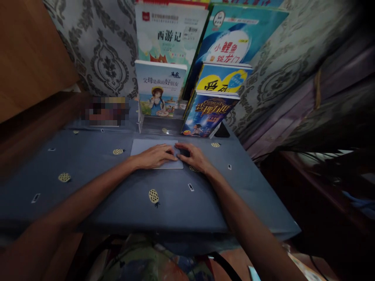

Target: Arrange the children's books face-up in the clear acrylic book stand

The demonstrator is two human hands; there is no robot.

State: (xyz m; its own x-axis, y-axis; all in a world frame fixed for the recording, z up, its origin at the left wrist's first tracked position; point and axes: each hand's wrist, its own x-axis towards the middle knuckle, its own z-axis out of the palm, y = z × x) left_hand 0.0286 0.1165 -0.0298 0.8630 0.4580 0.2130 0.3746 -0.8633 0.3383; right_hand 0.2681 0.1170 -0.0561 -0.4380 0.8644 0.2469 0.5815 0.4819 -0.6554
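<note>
While the left hand [155, 156] lies flat, open, likely pinning the grey sheet [143, 147], the right hand [193, 157] touches its edge, grip unreadable.

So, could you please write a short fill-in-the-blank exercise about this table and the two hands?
1. The grey sheet lies ____ the left hand.
2. The right hand touches the sheet's ____ edge.
3. The book with a girl in a hat stands to the ____ of the dark blue book.
4. The tablecloth has small ____ printed on it.

Missing words: under; right; left; pineapples.
</note>
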